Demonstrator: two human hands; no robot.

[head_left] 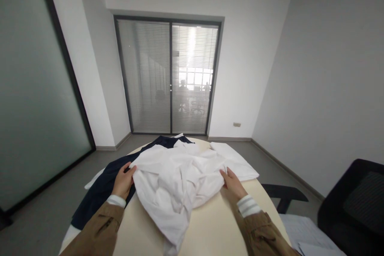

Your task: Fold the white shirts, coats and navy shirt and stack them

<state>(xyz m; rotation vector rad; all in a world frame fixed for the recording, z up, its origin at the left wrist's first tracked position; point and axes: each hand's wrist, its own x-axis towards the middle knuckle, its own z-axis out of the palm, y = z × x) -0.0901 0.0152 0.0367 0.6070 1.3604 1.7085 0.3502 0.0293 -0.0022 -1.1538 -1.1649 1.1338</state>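
Note:
A crumpled white garment (171, 172), which looks like a shirt, hangs and lies across the pale round table (216, 228). My left hand (124, 181) pinches its left edge between thumb and fingers. On the other side my right hand (232, 183) grips the right part of the cloth. The middle sags in folds, and one end trails down toward the near side of the table. White cloth (235, 160) spreads beyond my right hand. Dark navy cloth (99, 192) lies on the table's left side, partly under my left forearm and the white garment.
A black office chair (354, 204) with an armrest (282, 193) stands at the right. White papers (309, 232) lie low beside the table there. Glass doors with blinds (171, 76) close the far wall, and a frosted glass panel (36, 88) stands at the left.

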